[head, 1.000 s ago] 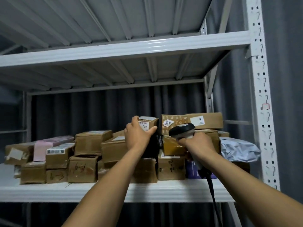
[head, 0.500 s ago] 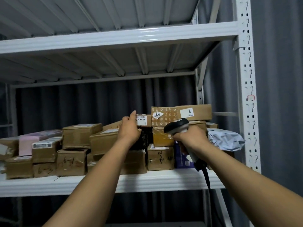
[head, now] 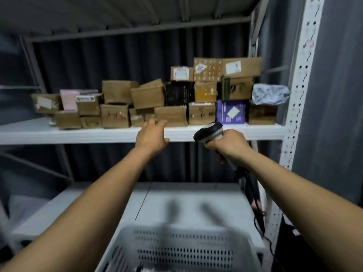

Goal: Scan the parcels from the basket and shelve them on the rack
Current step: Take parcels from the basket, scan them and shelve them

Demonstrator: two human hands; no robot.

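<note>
Several cardboard parcels are stacked on the white rack shelf (head: pixel 78 134). A small brown box with a white label (head: pixel 181 74) sits on top of a black box, beside the patterned box. My left hand (head: pixel 152 137) hovers empty in front of the shelf edge, fingers relaxed, well below that small box. My right hand (head: pixel 228 144) grips the handle of a black and white barcode scanner (head: pixel 209 132), its head pointing left at shelf-edge height. A white perforated basket (head: pixel 176 250) fills the bottom of the view; its inside is mostly hidden.
The white perforated rack upright (head: pixel 298 91) stands at the right. A lower white shelf (head: pixel 186 203) lies under my arms. The scanner cable (head: pixel 259 214) hangs along the right. A purple box (head: pixel 231 111) and a grey poly bag (head: pixel 270 94) sit at the shelf's right end. Dark curtain behind.
My left hand let go of the small labelled box on the stack and dropped to the shelf edge. The right hand with the scanner lowered too. My view tilted down, revealing the basket.
</note>
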